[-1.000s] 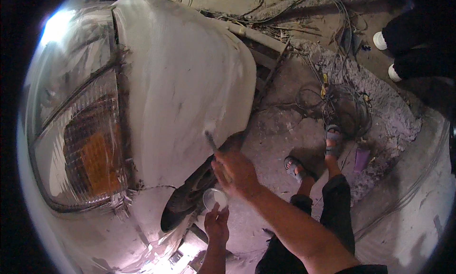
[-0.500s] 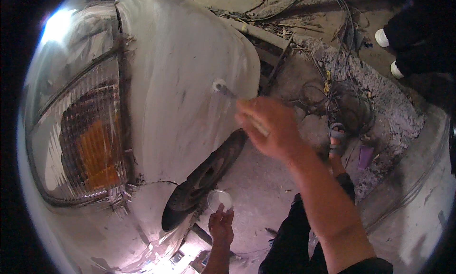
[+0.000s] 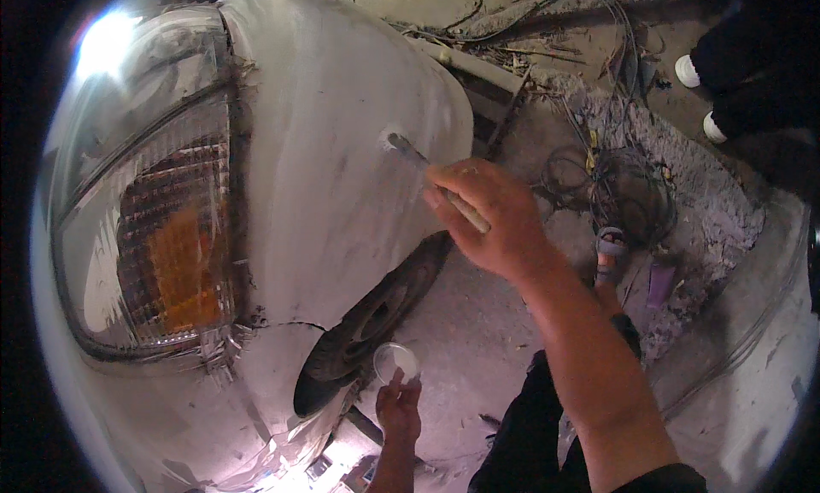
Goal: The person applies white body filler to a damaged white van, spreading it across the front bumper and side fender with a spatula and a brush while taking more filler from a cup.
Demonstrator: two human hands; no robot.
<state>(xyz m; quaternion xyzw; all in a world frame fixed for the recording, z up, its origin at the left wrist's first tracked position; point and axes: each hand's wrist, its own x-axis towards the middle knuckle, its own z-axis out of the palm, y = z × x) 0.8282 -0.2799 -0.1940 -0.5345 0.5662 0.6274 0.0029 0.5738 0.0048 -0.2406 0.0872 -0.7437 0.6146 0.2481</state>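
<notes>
My right hand [image 3: 491, 215] is closed around a narrow wooden-handled tool [image 3: 408, 149] with a grey end. Its tip meets a small white wet-looking patch [image 3: 387, 137] on the pale fender [image 3: 333, 185] of a vehicle; whether that end is a blade or bristles is hard to tell. Lower down, near the wheel [image 3: 367, 326], my left hand [image 3: 398, 414] grips a clear round cup [image 3: 396, 364] with something white in it. To the left of the fender is a headlight [image 3: 175, 237] with an orange section.
Looped cables [image 3: 611, 173] lie by a rough concrete ledge [image 3: 683, 151] on the right. A purple container [image 3: 660, 284] stands near a sandalled foot [image 3: 609, 243]. At the upper right, another person's white shoes [image 3: 687, 71] show. A bright lamp [image 3: 107, 44] shines at the upper left.
The tool's tip has shifted slightly up over the white patch, and my right hand has tilted with it. My left hand and the cup stay nearly in place. The view has shifted slightly.
</notes>
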